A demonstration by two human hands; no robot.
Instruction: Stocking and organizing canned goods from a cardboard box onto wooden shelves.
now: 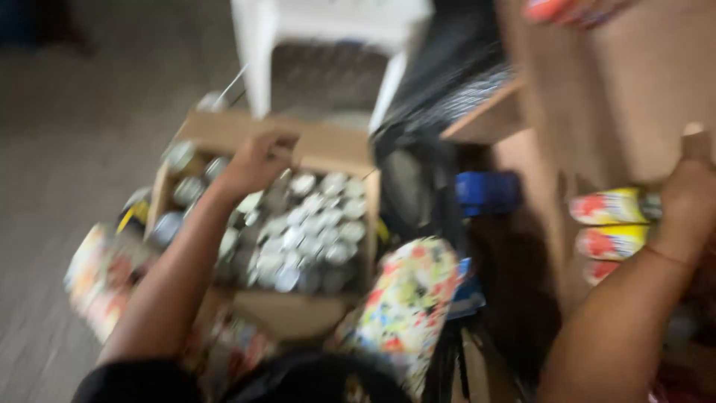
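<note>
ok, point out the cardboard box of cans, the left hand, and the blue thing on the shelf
cardboard box (328,146): head view, on its far flap.
left hand (256,163): head view, back of the hand, over the cans.
blue object (486,192): head view, its middle; too blurred to identify.

A cardboard box (328,145) sits on the floor (67,149) left of centre, with many cans (309,231) packed upright inside it, side by side. The left hand (257,160) reaches into the box at its far side, above the cans. Behind the box stands a chair (328,30). Right of the box lies a dark bag (440,82), and further right rises a wooden shelf unit (597,97). Packets (608,224) lie stacked one on another in the shelf's lower compartment. The right hand (690,190) rests against the shelf just above and right of those packets. More packets (97,276) lie on the floor left of the box.
</note>
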